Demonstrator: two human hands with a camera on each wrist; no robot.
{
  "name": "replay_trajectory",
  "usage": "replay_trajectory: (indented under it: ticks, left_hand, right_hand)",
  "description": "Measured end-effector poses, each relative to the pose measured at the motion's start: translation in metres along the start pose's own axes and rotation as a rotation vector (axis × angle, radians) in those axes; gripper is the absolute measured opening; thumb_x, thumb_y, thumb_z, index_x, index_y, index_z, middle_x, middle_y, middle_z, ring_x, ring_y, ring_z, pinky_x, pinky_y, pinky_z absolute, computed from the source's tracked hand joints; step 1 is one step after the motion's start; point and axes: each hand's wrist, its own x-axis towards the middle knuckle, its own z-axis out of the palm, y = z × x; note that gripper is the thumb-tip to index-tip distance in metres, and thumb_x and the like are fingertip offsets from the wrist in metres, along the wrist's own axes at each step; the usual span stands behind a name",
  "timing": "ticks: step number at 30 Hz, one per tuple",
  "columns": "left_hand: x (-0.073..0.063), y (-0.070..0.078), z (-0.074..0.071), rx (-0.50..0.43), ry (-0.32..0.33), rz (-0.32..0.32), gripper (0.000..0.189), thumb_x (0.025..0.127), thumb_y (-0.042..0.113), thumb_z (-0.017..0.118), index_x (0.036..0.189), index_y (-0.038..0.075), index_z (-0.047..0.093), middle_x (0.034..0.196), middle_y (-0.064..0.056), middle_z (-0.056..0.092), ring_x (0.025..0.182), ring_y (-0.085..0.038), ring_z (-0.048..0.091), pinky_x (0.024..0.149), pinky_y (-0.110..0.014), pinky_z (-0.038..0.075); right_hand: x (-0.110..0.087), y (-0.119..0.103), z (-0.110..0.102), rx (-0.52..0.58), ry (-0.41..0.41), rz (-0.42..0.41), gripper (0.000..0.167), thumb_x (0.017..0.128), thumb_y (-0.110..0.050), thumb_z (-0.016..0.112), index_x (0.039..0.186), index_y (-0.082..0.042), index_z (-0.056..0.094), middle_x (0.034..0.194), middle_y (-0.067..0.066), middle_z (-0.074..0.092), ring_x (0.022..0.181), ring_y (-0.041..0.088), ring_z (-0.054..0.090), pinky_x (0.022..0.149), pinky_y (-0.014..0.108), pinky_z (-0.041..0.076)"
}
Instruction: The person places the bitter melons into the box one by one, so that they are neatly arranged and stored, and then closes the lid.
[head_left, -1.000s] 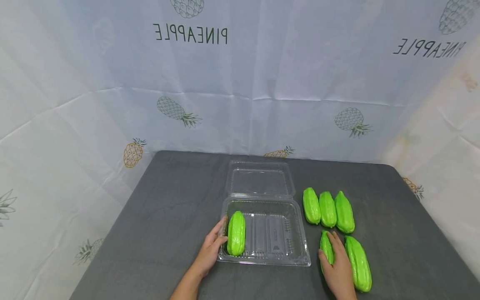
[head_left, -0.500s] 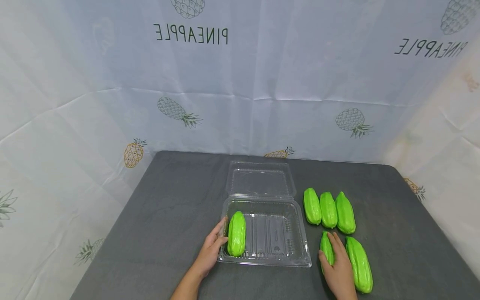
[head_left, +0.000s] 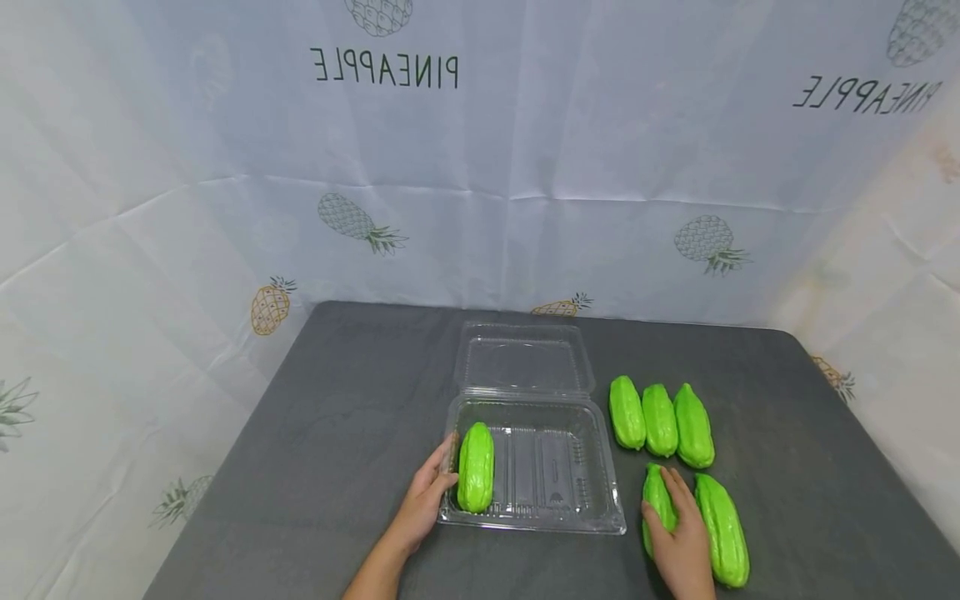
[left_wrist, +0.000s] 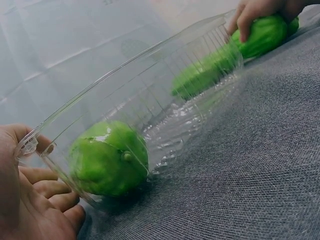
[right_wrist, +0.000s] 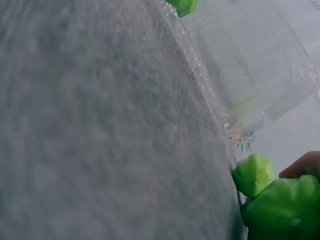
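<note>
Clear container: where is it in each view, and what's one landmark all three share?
Head: clear container at lower centre, lid open.
Left wrist: clear container runs diagonally, lower left to upper right.
Right wrist: clear container at upper right, cut off by the top edge.
Shared landmark: green fruit under the right hand; lower right in head, upper right in left wrist, lower right in right wrist.

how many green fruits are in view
6: one green fruit at the left inside the clear container, a row of three to its right, a fifth partly covered by the right hand, a sixth right of that hand.
</note>
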Motion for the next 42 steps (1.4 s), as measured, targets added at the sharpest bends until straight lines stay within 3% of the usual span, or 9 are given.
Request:
replay_trajectory:
  ticks: [12, 15, 19, 22, 26, 32, 38, 40, 42]
  left_hand:
    - [0.001, 0.0, 0.0, -0.004, 0.004, 0.001, 0.058, 0.09, 0.0, 0.04, 0.145, -0.004, 0.022, 0.153, -0.02, 0.02, 0.141, -0.03, 0.013, 0.098, -0.002, 0.022]
    - [0.001, 0.001, 0.0, -0.003, 0.005, -0.003, 0.058, 0.091, 0.0, 0.04, 0.146, -0.003, 0.022, 0.153, -0.02, 0.02, 0.141, -0.03, 0.013, 0.098, -0.002, 0.022]
    - [0.0, 0.002, 0.001, -0.003, 0.004, -0.009, 0.058, 0.091, 0.0, 0.04, 0.146, -0.004, 0.021, 0.153, -0.02, 0.019, 0.142, -0.031, 0.012, 0.097, -0.001, 0.021]
    - [-0.001, 0.002, 0.001, -0.004, -0.002, -0.01, 0.058, 0.091, 0.0, 0.039, 0.146, -0.004, 0.02, 0.154, -0.02, 0.018, 0.142, -0.031, 0.011, 0.098, -0.001, 0.021]
    - [0.0, 0.001, 0.001, -0.002, -0.002, -0.003, 0.058, 0.091, 0.0, 0.04, 0.146, -0.004, 0.021, 0.153, -0.02, 0.019, 0.142, -0.031, 0.012, 0.098, -0.002, 0.021]
    - [-0.001, 0.001, 0.001, -0.01, 0.012, 0.006, 0.058, 0.089, -0.002, 0.04, 0.145, -0.006, 0.022, 0.153, -0.022, 0.02, 0.141, -0.031, 0.013, 0.098, -0.002, 0.021]
    - [-0.001, 0.001, 0.001, -0.01, 0.006, 0.001, 0.059, 0.09, -0.001, 0.04, 0.145, -0.005, 0.022, 0.153, -0.021, 0.019, 0.141, -0.032, 0.013, 0.098, -0.002, 0.022]
    - [-0.001, 0.001, 0.001, -0.013, 0.006, 0.001, 0.059, 0.089, -0.001, 0.041, 0.145, -0.005, 0.022, 0.153, -0.021, 0.019, 0.141, -0.032, 0.013, 0.098, -0.002, 0.021]
    - [-0.001, 0.002, 0.002, -0.013, 0.007, 0.002, 0.059, 0.089, -0.001, 0.041, 0.145, -0.005, 0.021, 0.153, -0.021, 0.019, 0.141, -0.032, 0.012, 0.098, -0.002, 0.021]
  right_hand:
    - [0.006, -0.028, -0.016, 0.038, -0.033, 0.034, 0.057, 0.088, -0.007, 0.059, 0.14, 0.001, 0.038, 0.146, 0.025, 0.033, 0.132, 0.046, 0.031, 0.102, 0.059, 0.027]
    - [0.007, -0.034, -0.017, 0.029, -0.018, 0.022, 0.056, 0.088, -0.01, 0.061, 0.139, -0.002, 0.041, 0.146, 0.022, 0.036, 0.136, 0.032, 0.03, 0.104, 0.055, 0.028]
    - [0.006, -0.042, -0.015, 0.023, -0.009, 0.01, 0.055, 0.087, -0.012, 0.063, 0.138, -0.006, 0.044, 0.145, 0.017, 0.041, 0.136, 0.012, 0.029, 0.11, 0.036, 0.028]
    - [0.007, -0.048, -0.015, 0.036, -0.048, 0.022, 0.057, 0.088, -0.013, 0.062, 0.14, -0.006, 0.042, 0.146, 0.018, 0.038, 0.138, 0.023, 0.029, 0.111, 0.039, 0.028]
    - [0.009, -0.057, -0.014, 0.069, -0.111, 0.035, 0.058, 0.089, -0.015, 0.06, 0.142, -0.006, 0.037, 0.148, 0.02, 0.033, 0.136, 0.041, 0.027, 0.103, 0.058, 0.028]
    - [0.01, -0.074, -0.008, 0.231, -0.206, 0.074, 0.057, 0.093, -0.021, 0.056, 0.145, -0.015, 0.034, 0.151, 0.015, 0.029, 0.138, 0.036, 0.026, 0.103, 0.053, 0.032]
    - [0.012, -0.091, -0.004, 0.459, -0.28, 0.173, 0.058, 0.094, -0.026, 0.053, 0.147, -0.019, 0.03, 0.155, 0.005, 0.021, 0.141, 0.026, 0.02, 0.097, 0.018, 0.035]
    - [0.013, -0.096, -0.001, 0.521, -0.297, 0.187, 0.058, 0.095, -0.027, 0.052, 0.147, -0.018, 0.028, 0.156, 0.004, 0.018, 0.142, 0.025, 0.018, 0.097, 0.017, 0.033]
    - [0.014, -0.1, 0.002, 0.587, -0.311, 0.197, 0.057, 0.096, -0.025, 0.05, 0.148, -0.016, 0.026, 0.156, 0.003, 0.016, 0.142, 0.025, 0.017, 0.104, 0.028, 0.032]
